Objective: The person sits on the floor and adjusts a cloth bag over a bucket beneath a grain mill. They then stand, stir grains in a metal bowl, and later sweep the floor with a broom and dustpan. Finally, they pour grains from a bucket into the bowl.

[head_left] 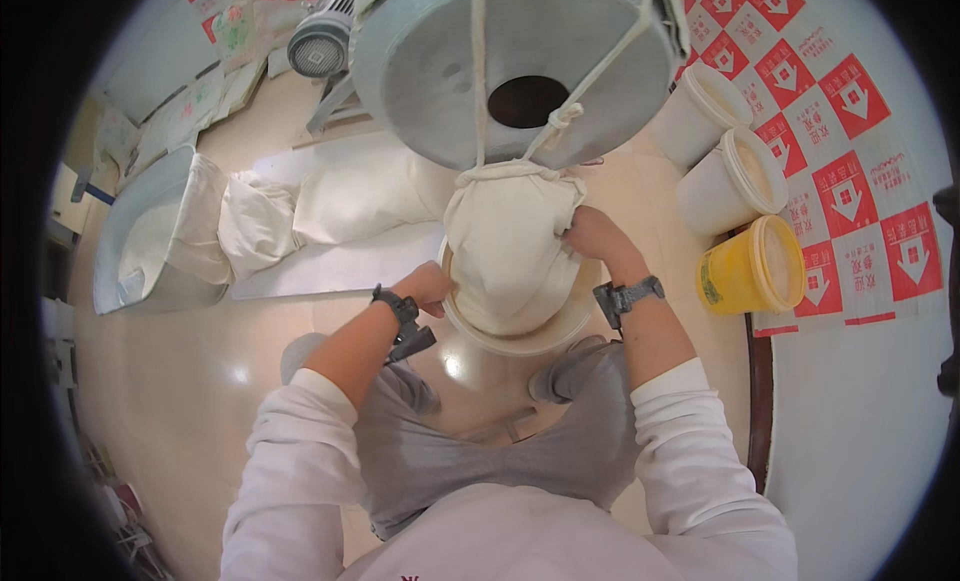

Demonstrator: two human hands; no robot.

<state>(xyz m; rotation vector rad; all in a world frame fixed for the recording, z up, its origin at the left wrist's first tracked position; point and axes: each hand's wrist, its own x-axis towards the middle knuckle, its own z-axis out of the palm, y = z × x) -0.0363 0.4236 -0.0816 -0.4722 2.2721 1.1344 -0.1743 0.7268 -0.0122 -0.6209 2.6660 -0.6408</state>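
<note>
A cream cloth bag point(508, 249) hangs from under a large grey metal drum point(420, 81), and its lower end bulges down into a pale round bucket point(530, 345). My right hand point(600, 239) is closed on the bag's upper right side, fingers bent into the fabric. On the other side my left hand point(430, 286) is closed at the bag's left edge, next to the bucket rim; its fingertips are partly hidden. Both wrists wear dark bands with small devices. A knotted cord point(562, 121) runs across the drum, which has a dark round hole. The bucket's contents are hidden.
Two white buckets point(730, 181) and a yellow bucket point(765, 266) stand to the right by a wall with red-and-white sheets. At left, a cloth sleeve point(350, 196) leads to a metal tub point(125, 231) holding pale powder. A motor point(320, 46) sits behind, beside the drum.
</note>
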